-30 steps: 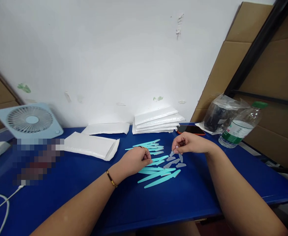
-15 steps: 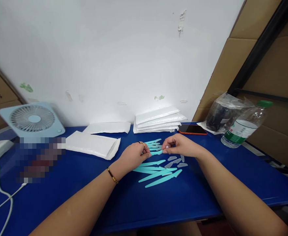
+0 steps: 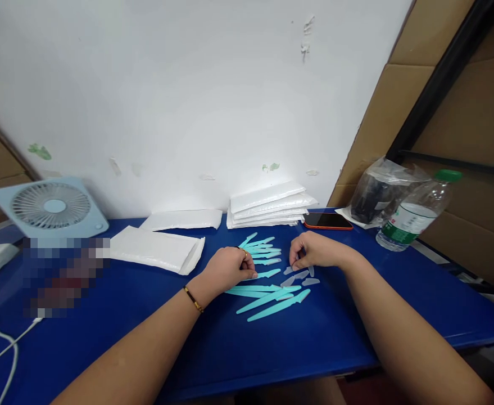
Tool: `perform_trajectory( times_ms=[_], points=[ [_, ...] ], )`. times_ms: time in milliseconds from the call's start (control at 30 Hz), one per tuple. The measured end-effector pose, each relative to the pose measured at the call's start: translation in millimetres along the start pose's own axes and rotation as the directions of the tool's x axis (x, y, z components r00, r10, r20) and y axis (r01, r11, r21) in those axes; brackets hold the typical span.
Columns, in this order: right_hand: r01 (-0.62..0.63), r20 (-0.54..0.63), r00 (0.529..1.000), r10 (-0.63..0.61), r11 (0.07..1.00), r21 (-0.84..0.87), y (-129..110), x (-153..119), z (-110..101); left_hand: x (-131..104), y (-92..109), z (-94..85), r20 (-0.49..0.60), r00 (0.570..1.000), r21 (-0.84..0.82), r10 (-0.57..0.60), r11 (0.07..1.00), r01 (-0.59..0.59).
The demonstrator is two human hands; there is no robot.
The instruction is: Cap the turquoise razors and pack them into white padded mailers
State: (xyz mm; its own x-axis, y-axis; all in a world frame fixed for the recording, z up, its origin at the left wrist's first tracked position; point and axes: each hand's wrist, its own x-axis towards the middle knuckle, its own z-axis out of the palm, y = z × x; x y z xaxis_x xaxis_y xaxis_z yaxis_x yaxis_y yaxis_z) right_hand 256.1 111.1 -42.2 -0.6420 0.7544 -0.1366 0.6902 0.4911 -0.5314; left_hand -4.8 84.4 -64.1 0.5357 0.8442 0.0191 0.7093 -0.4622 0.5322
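Note:
My left hand (image 3: 232,269) is closed on the handle of a turquoise razor (image 3: 271,273), whose head points right. Beyond it, several turquoise razors with clear caps (image 3: 267,255) lie fanned out. Nearer me lie several more turquoise razors (image 3: 278,306), partly overlapping. My right hand (image 3: 308,251) has its fingertips pressed together at a small clear cap (image 3: 289,270), at the edge of a group of loose clear caps (image 3: 311,282) on the blue table.
White padded envelopes (image 3: 267,205) are stacked by the wall, with two others (image 3: 154,247) to the left. A phone (image 3: 329,220), a bottle (image 3: 415,216) and a bagged dark item (image 3: 368,197) stand at the right. A fan (image 3: 55,207) and cables (image 3: 2,334) are at the left.
My right hand has moved right and slightly down, from the razors to the loose caps. My left hand has come down to a nearer razor; another capped razor now lies in the far fan.

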Motion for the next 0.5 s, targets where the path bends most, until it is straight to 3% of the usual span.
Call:
perform_trajectory(
  times_ms=[300,500],
  points=[
    [0.056,-0.091,0.995,-0.051,0.997,0.054,-8,17,18,11,-10,4.5,-0.093,0.993,0.070,0.073,0.995,-0.067],
    [0.069,-0.123,0.990,-0.069,0.998,-0.001,-12,20,22,14,-11,5.4,-0.092,0.992,0.103,0.085,0.992,-0.076]
  ],
)
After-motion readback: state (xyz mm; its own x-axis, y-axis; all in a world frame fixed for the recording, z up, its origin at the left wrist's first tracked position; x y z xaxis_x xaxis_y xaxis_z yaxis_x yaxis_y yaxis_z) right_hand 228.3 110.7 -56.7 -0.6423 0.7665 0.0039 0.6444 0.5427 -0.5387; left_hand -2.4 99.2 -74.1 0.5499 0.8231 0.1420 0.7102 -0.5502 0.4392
